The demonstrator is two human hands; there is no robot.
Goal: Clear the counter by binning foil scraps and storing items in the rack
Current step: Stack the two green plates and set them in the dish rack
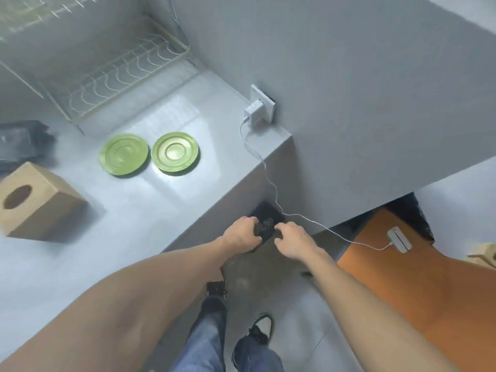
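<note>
Both hands are held over a small black bin (269,211) on the floor against the counter's end. My left hand (241,233) has its fingers curled on a dark crumpled foil scrap (266,225) above the bin's mouth. My right hand (293,242) is just right of the scrap, fingers loosely bent, with nothing visible in it. Two green plates (123,154) (175,153) lie side by side on the grey counter (161,205). A white wire dish rack (120,73) stands at the back of the counter.
A wooden tissue box (35,205) and a dark bag-like object (21,142) sit at the counter's left. A charger (252,111) in the wall socket trails a white cable (273,189) past the bin to a white device (399,239) on an orange surface (402,291).
</note>
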